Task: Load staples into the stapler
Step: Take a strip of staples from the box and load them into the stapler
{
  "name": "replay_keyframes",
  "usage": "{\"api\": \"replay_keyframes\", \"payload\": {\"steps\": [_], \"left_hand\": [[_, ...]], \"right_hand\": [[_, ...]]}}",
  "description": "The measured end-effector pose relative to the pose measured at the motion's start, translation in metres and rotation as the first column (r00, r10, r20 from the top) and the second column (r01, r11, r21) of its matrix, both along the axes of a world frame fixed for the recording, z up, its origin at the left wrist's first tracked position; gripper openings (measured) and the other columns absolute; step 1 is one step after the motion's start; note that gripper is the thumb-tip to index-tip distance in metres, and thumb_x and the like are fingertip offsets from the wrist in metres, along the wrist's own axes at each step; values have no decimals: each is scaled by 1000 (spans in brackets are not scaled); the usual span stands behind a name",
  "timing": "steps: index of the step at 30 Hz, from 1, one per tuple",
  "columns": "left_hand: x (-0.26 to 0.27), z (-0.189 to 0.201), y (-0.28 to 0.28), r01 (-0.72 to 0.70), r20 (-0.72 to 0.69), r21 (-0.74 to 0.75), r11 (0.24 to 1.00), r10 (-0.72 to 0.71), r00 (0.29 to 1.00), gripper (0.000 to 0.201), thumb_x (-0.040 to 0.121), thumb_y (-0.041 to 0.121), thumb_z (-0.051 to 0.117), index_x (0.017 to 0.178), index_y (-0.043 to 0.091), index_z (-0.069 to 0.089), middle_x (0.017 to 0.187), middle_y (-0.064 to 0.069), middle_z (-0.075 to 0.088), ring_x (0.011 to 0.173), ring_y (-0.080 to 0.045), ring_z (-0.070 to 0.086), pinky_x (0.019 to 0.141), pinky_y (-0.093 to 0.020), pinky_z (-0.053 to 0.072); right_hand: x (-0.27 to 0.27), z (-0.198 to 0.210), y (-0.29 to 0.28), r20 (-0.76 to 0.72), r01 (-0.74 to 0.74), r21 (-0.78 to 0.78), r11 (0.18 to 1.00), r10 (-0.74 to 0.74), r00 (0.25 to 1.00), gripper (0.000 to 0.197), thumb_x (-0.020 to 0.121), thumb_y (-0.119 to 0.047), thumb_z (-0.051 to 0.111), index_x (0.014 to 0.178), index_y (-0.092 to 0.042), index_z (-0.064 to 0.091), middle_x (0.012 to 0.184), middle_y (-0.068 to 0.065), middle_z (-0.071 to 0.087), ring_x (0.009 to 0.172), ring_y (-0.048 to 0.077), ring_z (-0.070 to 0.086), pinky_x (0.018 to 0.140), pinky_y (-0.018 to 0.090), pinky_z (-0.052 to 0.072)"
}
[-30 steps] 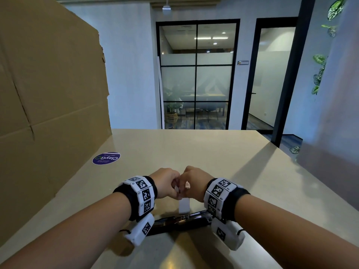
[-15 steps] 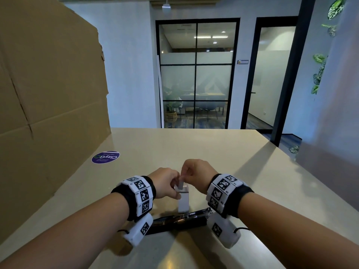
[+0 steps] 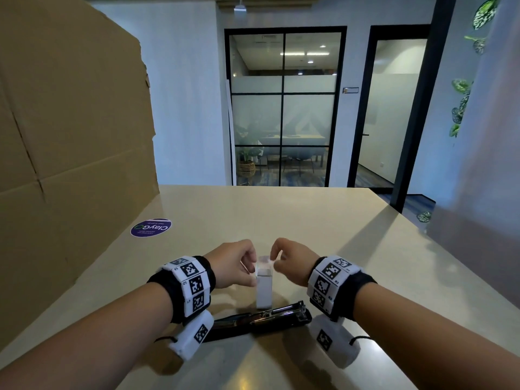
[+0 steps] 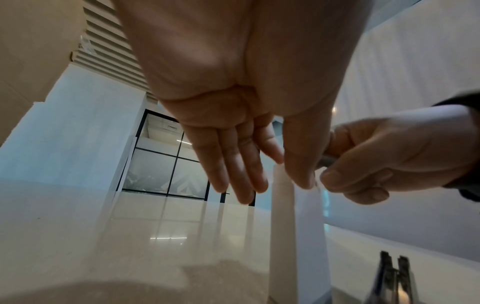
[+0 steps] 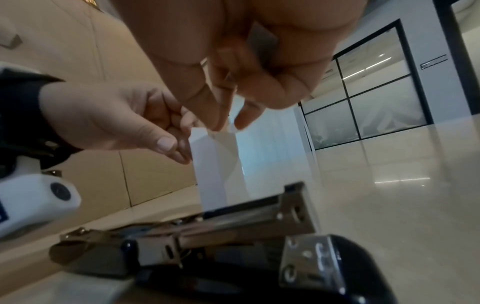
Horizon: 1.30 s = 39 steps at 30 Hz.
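Note:
A small white staple box (image 3: pixel 264 291) stands upright on the beige table (image 3: pixel 281 220). My left hand (image 3: pixel 236 263) pinches the box's upper edge between thumb and fingers (image 5: pixel 166 144). My right hand (image 3: pixel 289 260) pinches a thin grey strip of staples (image 4: pixel 327 160) right at the box's open top. The black stapler (image 3: pixel 259 319) lies opened out flat on the table just in front of the box, between my wrists, with its metal staple channel (image 5: pixel 233 224) facing up. The box (image 4: pixel 296 236) shows from below in the left wrist view.
A tall cardboard sheet (image 3: pixel 70 136) stands along the table's left side. A round purple sticker (image 3: pixel 151 228) lies on the table near it. A grey partition (image 3: pixel 478 192) stands at the right. Bare tabletop stretches beyond the hands to the far edge.
My hands were pressed together over the box top; they have parted a little. The right hand has drawn a grey strip up out of the box. The stapler has not moved.

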<state>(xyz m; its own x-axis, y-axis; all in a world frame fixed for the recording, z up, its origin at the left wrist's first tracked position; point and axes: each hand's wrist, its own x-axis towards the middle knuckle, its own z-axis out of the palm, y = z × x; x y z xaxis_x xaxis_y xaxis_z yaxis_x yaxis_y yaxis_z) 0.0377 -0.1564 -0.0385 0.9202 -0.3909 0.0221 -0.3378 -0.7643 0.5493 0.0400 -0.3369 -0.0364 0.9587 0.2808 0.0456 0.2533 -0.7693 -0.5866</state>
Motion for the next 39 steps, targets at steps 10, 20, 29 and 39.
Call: {"api": "replay_keyframes", "payload": {"steps": [10,20,29,39], "left_hand": [[-2,-10,-5,21,55,14,1000,-22,998,25,77,22,76,73,34,54,87,10,62,91,-18,68,85,-33,56],[-2,-14,-12,-59,-8,-104,993,59,998,44,70,17,82,80,29,41,82,4,61,70,-15,60,77,-39,55],[0,-11,-13,-39,-58,-85,996,34,998,45,70,14,81,101,21,49,87,4,64,70,-13,61,80,-38,56],[3,-11,-13,-24,-13,-42,999,23,1000,43,68,15,83,87,27,46,84,8,62,66,-9,58,68,-27,51]], "right_hand": [[-4,-10,0,34,-101,-116,988,106,994,6,84,-24,66,88,-20,67,106,6,70,101,25,63,85,32,49],[-9,-10,-6,66,-64,21,998,62,996,30,79,-26,72,106,-22,60,101,2,71,97,18,60,84,30,45],[-8,-8,-4,140,-127,-149,981,148,979,9,82,-27,67,87,-21,71,102,-2,73,94,18,65,76,26,46],[-9,-6,-3,192,-134,-203,970,173,966,7,84,-24,63,85,-24,70,99,-4,73,93,17,66,77,28,49]]}}
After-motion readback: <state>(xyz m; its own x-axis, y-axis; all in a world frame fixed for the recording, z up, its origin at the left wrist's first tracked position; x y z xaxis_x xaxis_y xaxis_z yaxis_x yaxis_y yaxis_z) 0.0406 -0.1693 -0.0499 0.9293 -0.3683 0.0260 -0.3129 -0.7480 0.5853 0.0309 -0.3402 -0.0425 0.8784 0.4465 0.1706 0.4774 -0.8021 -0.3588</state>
